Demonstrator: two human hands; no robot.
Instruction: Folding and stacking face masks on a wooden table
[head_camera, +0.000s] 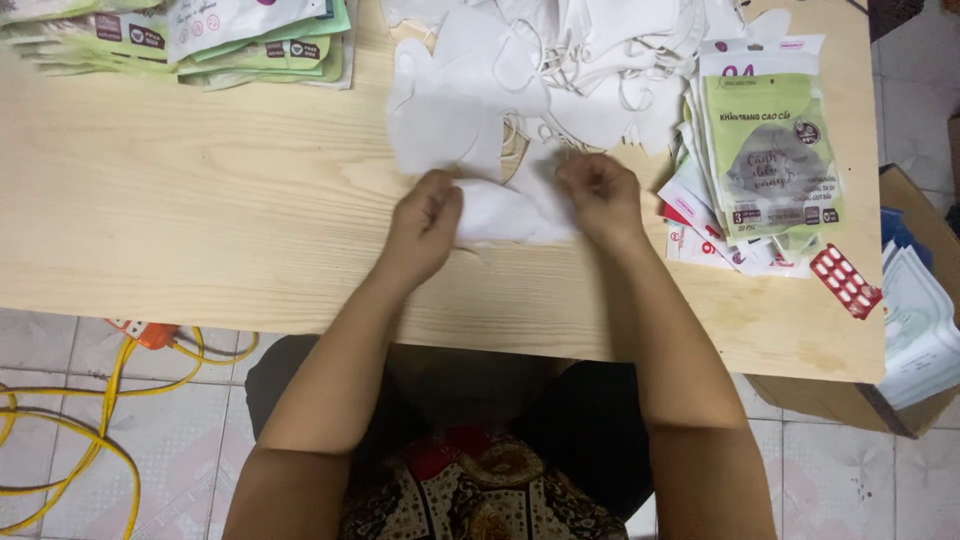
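A white face mask (505, 212) lies flat on the light wooden table (200, 200) in front of me. My left hand (425, 218) pinches its left edge with curled fingers. My right hand (598, 192) grips the mask's right edge, fingers closed on the fabric. Just beyond both hands spreads a loose heap of white masks (540, 70) with thin ear loops.
A stack of green and white mask pouches (770, 160) lies right of my hands, a red blister pack (846, 281) at the table's right edge. More pouches (200, 40) sit at the far left. A cardboard box (900, 380) and yellow cables (100, 400) are on the tiled floor.
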